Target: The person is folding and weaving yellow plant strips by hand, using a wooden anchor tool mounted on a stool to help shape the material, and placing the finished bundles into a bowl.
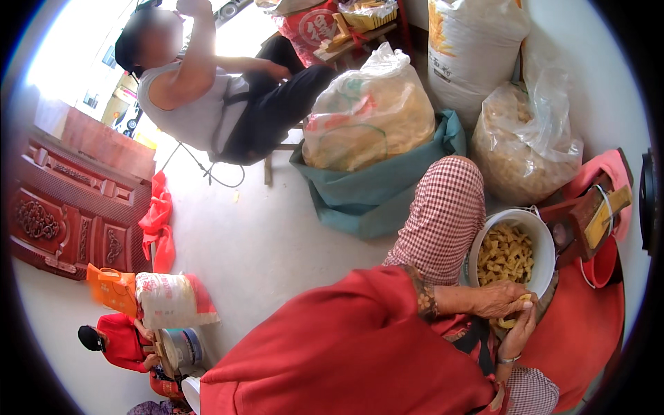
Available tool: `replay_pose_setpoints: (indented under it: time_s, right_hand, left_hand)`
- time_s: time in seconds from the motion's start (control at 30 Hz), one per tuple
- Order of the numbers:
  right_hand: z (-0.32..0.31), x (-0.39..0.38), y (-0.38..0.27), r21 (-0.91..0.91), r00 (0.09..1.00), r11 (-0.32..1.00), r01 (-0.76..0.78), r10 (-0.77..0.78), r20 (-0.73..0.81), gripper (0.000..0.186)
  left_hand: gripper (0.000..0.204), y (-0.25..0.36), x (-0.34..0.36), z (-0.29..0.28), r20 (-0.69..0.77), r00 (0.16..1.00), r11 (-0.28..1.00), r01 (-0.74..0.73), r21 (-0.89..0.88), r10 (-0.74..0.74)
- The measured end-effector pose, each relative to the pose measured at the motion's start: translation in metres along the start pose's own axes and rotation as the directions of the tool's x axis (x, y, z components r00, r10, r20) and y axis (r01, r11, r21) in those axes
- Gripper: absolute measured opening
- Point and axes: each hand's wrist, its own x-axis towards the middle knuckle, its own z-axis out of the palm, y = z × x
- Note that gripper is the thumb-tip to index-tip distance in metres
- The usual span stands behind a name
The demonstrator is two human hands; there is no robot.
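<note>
My left hand (pixel 506 299) reaches out of a red sleeve with a patterned cuff, its fingers closed around a small yellow piece (pixel 526 298). Close against it is my right hand (pixel 517 336), with a bracelet at the wrist, its fingers curled up to the same spot. Another yellow piece (pixel 508 323) shows between the hands; which fingers hold it is hard to see. Beside them a white bucket (pixel 548 242) contains many short, tan-yellow pieces (pixel 503 257) whose kind I cannot make out. The bucket stands by my checkered knee (pixel 443 207).
A blue-green sack (pixel 360 207) holds a filled clear bag (pixel 373 124). Another clear bag (pixel 519 145) leans near a white sack (pixel 474 55). A wooden bench (pixel 574 221) and red bucket (pixel 600 263) are at right. One person (pixel 187 97) sits ahead, another (pixel 121 339) at lower left.
</note>
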Motion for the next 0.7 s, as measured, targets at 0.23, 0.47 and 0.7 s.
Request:
replay_pose_setpoints:
  time_s: [0.23, 0.47, 0.7]
  right_hand:
    - [0.009, 0.014, 0.012, -0.130, 0.993, 0.986, 0.102, -0.093, 0.071, 0.034]
    - [0.020, 0.022, 0.017, 0.093, 0.982, 0.996, -0.006, -0.011, 0.189, 0.050]
    - [0.031, 0.030, 0.025, 0.194, 0.975, 0.975, -0.108, 0.065, 0.213, 0.064]
  left_hand:
    - [0.043, -0.006, -0.015, -0.008, -0.094, 0.992, 0.973, 0.059, -0.223, -0.082]
    - [0.050, -0.004, -0.033, -0.020, 0.032, 0.958, 0.697, 0.229, -0.679, -0.284]
    - [0.050, 0.015, -0.043, -0.033, 0.124, 0.947, 0.368, 0.232, -0.900, -0.295]
